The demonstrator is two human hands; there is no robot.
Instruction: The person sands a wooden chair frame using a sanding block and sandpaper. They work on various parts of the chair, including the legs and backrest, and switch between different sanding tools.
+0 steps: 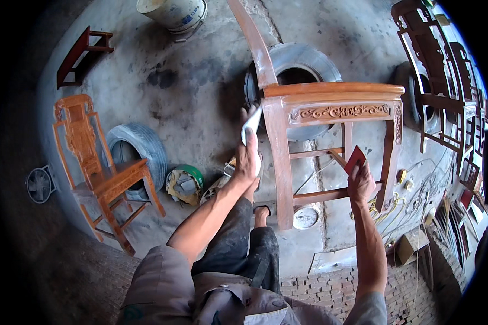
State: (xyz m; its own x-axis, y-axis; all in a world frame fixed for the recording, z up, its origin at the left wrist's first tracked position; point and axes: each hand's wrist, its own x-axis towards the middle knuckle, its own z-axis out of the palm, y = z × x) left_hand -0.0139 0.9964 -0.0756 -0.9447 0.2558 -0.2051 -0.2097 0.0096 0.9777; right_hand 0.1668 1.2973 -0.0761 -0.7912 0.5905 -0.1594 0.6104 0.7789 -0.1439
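Note:
A carved wooden chair (339, 111) stands in front of me, its pale, dusty back post and leg on the left and its carved apron under the orange-brown seat edge. My left hand (248, 154) is closed on a folded whitish sheet of sandpaper (251, 127), held at the chair's back leg just below the seat. On the other side, my right hand (361, 183) grips a dark red sheet of sandpaper (355, 158) between thumb and fingers. That hand is by the chair's lower rails, between the legs; whether it touches them I cannot tell.
Behind the chair lies a tire (314, 57). To the left stand a smaller carved chair (100, 173), another tire (146, 143) and a green-rimmed bucket (185, 184). A white bucket (176, 13) is at the far side. Dark chair frames (442, 81) and yellow cable (387, 211) are on the right.

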